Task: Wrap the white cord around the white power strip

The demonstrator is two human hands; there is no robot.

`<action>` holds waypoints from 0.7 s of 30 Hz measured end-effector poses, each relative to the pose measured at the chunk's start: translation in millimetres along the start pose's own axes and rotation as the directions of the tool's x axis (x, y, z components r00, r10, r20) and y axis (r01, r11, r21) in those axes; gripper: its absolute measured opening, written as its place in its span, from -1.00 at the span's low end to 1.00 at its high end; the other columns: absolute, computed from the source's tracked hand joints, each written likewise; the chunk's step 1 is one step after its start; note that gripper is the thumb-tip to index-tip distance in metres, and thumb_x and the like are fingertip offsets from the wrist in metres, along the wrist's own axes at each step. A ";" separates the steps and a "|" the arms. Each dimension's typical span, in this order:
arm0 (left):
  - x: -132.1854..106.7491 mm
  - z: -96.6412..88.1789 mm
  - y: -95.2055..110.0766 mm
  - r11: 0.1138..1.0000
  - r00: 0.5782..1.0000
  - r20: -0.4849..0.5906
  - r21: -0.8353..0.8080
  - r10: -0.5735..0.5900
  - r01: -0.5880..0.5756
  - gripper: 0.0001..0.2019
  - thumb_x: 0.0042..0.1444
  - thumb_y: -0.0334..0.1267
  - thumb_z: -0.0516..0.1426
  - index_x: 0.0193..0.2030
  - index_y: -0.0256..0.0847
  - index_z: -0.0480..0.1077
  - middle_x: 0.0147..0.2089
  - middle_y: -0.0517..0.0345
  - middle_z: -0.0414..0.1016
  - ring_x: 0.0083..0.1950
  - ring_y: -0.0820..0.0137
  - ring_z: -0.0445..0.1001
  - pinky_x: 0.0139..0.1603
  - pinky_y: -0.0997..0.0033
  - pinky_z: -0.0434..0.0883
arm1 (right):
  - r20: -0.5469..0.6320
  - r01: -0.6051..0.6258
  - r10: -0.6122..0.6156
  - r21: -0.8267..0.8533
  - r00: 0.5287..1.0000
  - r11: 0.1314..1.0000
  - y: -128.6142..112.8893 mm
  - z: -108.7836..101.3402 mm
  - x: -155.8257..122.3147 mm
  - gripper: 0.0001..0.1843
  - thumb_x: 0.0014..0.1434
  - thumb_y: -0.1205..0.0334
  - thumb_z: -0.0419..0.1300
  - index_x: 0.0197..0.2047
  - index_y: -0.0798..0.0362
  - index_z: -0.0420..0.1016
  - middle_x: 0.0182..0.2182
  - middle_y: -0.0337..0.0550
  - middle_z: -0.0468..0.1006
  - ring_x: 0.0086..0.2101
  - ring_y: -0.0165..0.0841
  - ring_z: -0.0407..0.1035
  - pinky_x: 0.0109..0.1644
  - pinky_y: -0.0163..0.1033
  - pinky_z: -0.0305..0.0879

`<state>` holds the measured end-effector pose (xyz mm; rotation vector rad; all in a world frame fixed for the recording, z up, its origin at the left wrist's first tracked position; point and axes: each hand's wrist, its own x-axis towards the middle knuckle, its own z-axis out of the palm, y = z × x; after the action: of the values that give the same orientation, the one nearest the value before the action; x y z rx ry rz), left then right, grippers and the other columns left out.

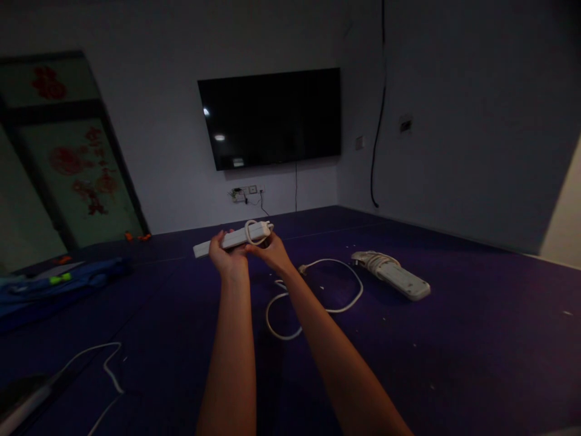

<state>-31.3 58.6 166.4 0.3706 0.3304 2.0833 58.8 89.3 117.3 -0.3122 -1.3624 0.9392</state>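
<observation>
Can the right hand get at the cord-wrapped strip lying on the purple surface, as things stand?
Probably, once freed: the right hand is busy at the end of the white strip. The cord-wrapped strip lies off to its right, with only loose cord low in between.

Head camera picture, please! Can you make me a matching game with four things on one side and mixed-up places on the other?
Things:
1. television
2. left hand
3. right hand
4. cord-wrapped strip

Places:
A. at the end of the held white strip with the cord loop
B. lying on the purple surface
C. up on the wall
D. around the middle of the held white strip

Right pairs: 1-C, 2-D, 3-A, 4-B
</observation>
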 end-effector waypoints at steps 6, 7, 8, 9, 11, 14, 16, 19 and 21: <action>-12.5 9.9 -2.2 0.989 0.994 -0.097 -0.142 -0.044 0.030 -0.91 -0.08 -0.46 0.03 -0.46 -0.21 0.17 -0.39 0.20 0.26 -0.33 0.52 0.40 -0.27 0.55 0.43 | -0.224 0.130 -0.128 -0.005 0.966 0.992 0.3 14.5 -5.8 0.02 -0.34 0.06 0.41 0.18 0.07 0.10 0.03 0.02 0.37 -0.01 -0.24 0.30 0.10 -0.14 0.20; -13.7 10.5 -3.0 0.989 0.996 -0.080 -0.145 -0.047 0.035 -0.91 -0.09 -0.46 0.03 -0.46 -0.21 0.17 -0.39 0.20 0.27 -0.32 0.51 0.41 -0.26 0.55 0.43 | -0.262 0.159 -0.150 0.013 0.953 0.987 -1.5 17.6 -7.5 0.09 -0.34 0.05 0.41 0.23 0.07 0.01 0.07 0.03 0.33 0.01 -0.24 0.28 0.12 -0.14 0.18; -14.5 10.7 -3.8 0.988 0.997 -0.063 -0.149 -0.046 0.036 -0.90 -0.10 -0.46 0.03 -0.47 -0.21 0.17 -0.39 0.20 0.28 -0.30 0.50 0.42 -0.25 0.54 0.43 | -0.293 0.187 -0.170 0.033 0.941 0.982 -3.6 20.4 -9.2 0.14 -0.33 0.05 0.41 0.26 0.06 -0.06 0.10 0.05 0.29 0.03 -0.24 0.26 0.13 -0.14 0.17; -15.0 10.5 -4.6 0.988 0.998 -0.045 -0.151 -0.043 0.036 -0.90 -0.12 -0.47 0.03 -0.47 -0.21 0.16 -0.39 0.19 0.28 -0.28 0.49 0.43 -0.23 0.53 0.43 | -0.315 0.212 -0.185 0.053 0.931 0.976 -5.8 22.6 -10.7 0.17 -0.33 0.06 0.41 0.28 0.06 -0.12 0.12 0.06 0.26 0.04 -0.25 0.25 0.13 -0.15 0.17; -15.3 9.3 -5.7 0.989 0.999 0.014 -0.144 -0.031 0.033 -0.88 -0.15 -0.47 0.02 -0.47 -0.20 0.16 -0.37 0.19 0.31 -0.24 0.46 0.44 -0.18 0.48 0.43 | -0.333 0.236 -0.198 0.078 0.922 0.969 -9.7 25.2 -12.8 0.20 -0.33 0.08 0.41 0.29 0.04 -0.15 0.11 0.06 0.26 0.03 -0.25 0.26 0.12 -0.16 0.19; -14.8 6.7 -5.3 0.996 0.992 0.126 -0.084 0.023 -0.012 -0.85 -0.19 -0.45 0.02 -0.43 -0.17 0.16 -0.32 0.18 0.35 -0.15 0.40 0.45 -0.11 0.40 0.42 | -0.326 0.219 -0.187 0.066 0.927 0.973 -13.2 25.4 -13.7 0.18 -0.35 0.12 0.43 0.28 0.04 -0.10 0.04 0.03 0.34 -0.04 -0.26 0.32 0.06 -0.17 0.25; -14.4 5.4 -3.3 0.997 0.984 0.174 -0.063 0.043 -0.032 -0.79 -0.22 -0.46 0.03 -0.38 -0.15 0.16 -0.31 0.18 0.36 -0.12 0.37 0.45 -0.10 0.37 0.40 | -0.310 0.207 -0.174 0.076 0.935 0.975 -14.6 24.8 -13.5 0.16 -0.33 0.13 0.42 0.28 0.05 -0.09 0.01 0.03 0.36 -0.07 -0.26 0.34 0.03 -0.17 0.28; -14.6 4.6 0.9 0.997 0.977 0.214 -0.070 -0.024 0.040 -0.72 -0.22 -0.47 0.05 -0.30 -0.14 0.18 -0.29 0.16 0.40 -0.12 0.34 0.45 -0.08 0.32 0.39 | -0.271 0.210 -0.174 0.111 0.947 0.971 -17.7 23.2 -12.4 0.15 -0.29 0.12 0.40 0.29 0.08 -0.12 0.03 0.05 0.35 -0.07 -0.26 0.34 0.02 -0.18 0.29; -15.3 4.7 3.2 0.992 0.965 0.239 -0.036 -0.111 0.123 -0.71 -0.21 -0.47 0.08 -0.28 -0.16 0.21 -0.30 0.14 0.42 -0.16 0.34 0.47 -0.09 0.33 0.40 | -0.258 0.225 -0.193 0.101 0.947 0.969 -21.6 20.4 -10.8 0.13 -0.28 0.10 0.40 0.29 0.07 -0.12 0.03 0.05 0.35 -0.05 -0.26 0.33 0.04 -0.17 0.27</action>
<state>-24.4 44.2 170.0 0.5502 0.1534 1.9040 49.2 61.7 129.4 -0.1743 -1.0772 0.7786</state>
